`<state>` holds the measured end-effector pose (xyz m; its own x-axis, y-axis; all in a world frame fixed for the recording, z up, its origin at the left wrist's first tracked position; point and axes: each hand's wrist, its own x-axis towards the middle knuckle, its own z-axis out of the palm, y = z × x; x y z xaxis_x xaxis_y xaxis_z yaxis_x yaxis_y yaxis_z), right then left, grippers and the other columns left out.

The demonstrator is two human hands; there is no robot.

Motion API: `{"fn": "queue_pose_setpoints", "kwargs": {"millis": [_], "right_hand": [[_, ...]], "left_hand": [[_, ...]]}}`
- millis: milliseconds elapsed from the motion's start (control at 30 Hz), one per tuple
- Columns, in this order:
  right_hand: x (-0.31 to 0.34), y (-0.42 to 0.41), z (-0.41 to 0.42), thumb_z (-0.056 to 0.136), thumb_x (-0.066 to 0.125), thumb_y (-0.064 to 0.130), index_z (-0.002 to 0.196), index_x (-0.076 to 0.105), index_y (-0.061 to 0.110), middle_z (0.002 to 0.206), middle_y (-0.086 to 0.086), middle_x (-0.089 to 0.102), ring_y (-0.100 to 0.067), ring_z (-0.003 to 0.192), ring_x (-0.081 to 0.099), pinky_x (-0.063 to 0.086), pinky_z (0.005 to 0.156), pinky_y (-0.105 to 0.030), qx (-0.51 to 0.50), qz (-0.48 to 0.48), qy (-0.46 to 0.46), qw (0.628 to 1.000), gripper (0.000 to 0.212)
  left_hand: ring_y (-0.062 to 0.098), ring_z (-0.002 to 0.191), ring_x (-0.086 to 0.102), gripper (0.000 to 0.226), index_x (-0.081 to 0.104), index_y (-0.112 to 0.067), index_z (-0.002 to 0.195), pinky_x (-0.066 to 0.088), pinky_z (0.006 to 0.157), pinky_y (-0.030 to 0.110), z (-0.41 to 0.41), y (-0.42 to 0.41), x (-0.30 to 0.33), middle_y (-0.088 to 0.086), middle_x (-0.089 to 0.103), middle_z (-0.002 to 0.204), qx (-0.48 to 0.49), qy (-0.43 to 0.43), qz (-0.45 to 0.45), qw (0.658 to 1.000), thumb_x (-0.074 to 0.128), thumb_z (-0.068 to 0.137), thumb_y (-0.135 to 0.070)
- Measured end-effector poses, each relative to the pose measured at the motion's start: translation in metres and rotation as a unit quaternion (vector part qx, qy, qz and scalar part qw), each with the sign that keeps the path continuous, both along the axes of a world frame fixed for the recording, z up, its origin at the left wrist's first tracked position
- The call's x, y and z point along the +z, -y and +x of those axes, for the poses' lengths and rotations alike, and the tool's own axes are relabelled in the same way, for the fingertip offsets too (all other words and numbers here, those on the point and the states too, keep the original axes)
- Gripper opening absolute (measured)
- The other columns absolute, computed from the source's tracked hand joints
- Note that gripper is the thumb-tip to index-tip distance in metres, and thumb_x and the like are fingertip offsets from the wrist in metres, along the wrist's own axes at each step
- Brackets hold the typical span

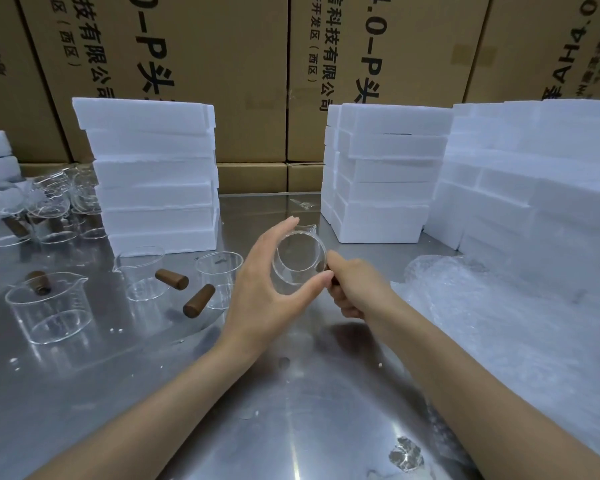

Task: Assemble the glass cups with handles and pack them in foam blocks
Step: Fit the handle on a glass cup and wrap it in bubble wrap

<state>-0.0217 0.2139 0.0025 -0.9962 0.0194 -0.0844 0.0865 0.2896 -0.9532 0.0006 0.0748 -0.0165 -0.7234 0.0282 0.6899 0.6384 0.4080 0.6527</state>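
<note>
Centre of frame, just above the steel tabletop (291, 427): a glass cup (300, 259) tipped on its side, mouth toward the camera, spout at its upper edge. Left hand (264, 292) wide open around it — fingers nearly straight along the cup's left side, fingertips reaching up past the rim, thumb hooked under the lower edge, so the cup cradled rather than clenched. Right hand (355, 289) curled tight into a fist just right of the cup, gripping a dark wooden handle (330, 278), only a sliver of it showing between the fingers, its end meeting the cup's right wall. Left of centre: two loose wooden handles (199, 301) lying on the tabletop between two upright empty cups (219, 278). Lower left: another cup (47, 313) standing with a handle (39, 283) resting in it. Far left: a cluster of more glassware (54, 199), partly blurred. Upper left: a stack of foam blocks (153, 171); upper right: a second stack (381, 174) and a larger white mass (534, 188) filling the right edge. Right of the hands: crumpled bubble wrap (465, 289). Across the top: cardboard cartons (222, 64) with printed lettering.
</note>
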Motion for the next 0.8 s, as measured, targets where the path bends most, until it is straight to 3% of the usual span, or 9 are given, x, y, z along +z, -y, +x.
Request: {"fn": "queue_pose_setpoints", "kwargs": {"millis": [100,200,267,367,567,800], "right_hand": [[0.0,0.003,0.001,0.082,0.041,0.025,0.034,0.04,0.02,0.038,0.006,0.028,-0.011,0.032,0.02,0.017,0.035,-0.017,-0.007,0.018,0.002,1.0,0.048],[0.001,0.007,0.001,0.083,0.042,0.024,0.036,0.038,0.019,0.034,0.007,0.029,-0.011,0.029,0.021,0.02,0.04,-0.021,-0.013,0.052,-0.007,0.999,0.047],[0.001,0.008,0.001,0.086,0.042,0.026,0.039,0.039,0.018,0.032,0.008,0.029,-0.011,0.029,0.022,0.021,0.043,-0.023,-0.011,0.073,-0.015,0.997,0.047],[0.001,0.008,0.001,0.088,0.041,0.032,0.044,0.04,0.016,0.033,0.008,0.029,-0.011,0.031,0.022,0.021,0.043,-0.023,-0.006,0.087,-0.017,0.996,0.047],[0.0,0.001,0.0,0.083,0.043,0.028,0.037,0.041,0.019,0.038,0.006,0.027,-0.012,0.034,0.018,0.014,0.037,-0.017,0.001,0.059,0.009,0.998,0.047],[0.002,-0.01,0.0,0.086,0.042,0.033,0.049,0.04,0.023,0.042,0.009,0.022,-0.009,0.035,0.014,0.012,0.036,-0.016,0.057,-0.004,0.071,0.996,0.039]], "left_hand": [[-0.007,0.116,0.05,0.059,0.056,-0.022,0.122,0.037,0.097,0.01,0.001,0.0,0.0,-0.018,0.058,0.12,0.002,-0.006,0.036,0.999,0.084,0.07,-0.026],[-0.011,0.109,0.053,0.051,0.058,-0.025,0.109,0.037,0.092,0.006,0.001,-0.003,0.001,-0.021,0.06,0.109,0.007,0.015,0.084,0.996,0.086,0.066,-0.024],[-0.017,0.105,0.052,0.044,0.058,-0.027,0.1,0.037,0.088,0.003,0.0,-0.005,0.001,-0.024,0.062,0.102,0.008,0.04,0.122,0.992,0.085,0.066,-0.027],[-0.012,0.105,0.055,0.033,0.062,-0.028,0.094,0.041,0.089,0.007,-0.002,-0.004,0.002,-0.028,0.065,0.097,0.011,0.081,0.163,0.983,0.082,0.068,-0.036],[-0.007,0.088,0.065,0.027,0.074,-0.027,0.086,0.044,0.068,0.003,-0.004,0.001,0.01,-0.017,0.073,0.088,-0.048,0.136,0.258,0.955,0.071,0.068,-0.048],[-0.002,0.111,0.06,0.036,0.073,-0.027,0.103,0.041,0.094,0.021,-0.01,0.016,0.014,-0.013,0.071,0.11,-0.167,0.198,0.216,0.941,0.068,0.071,-0.041]]}}
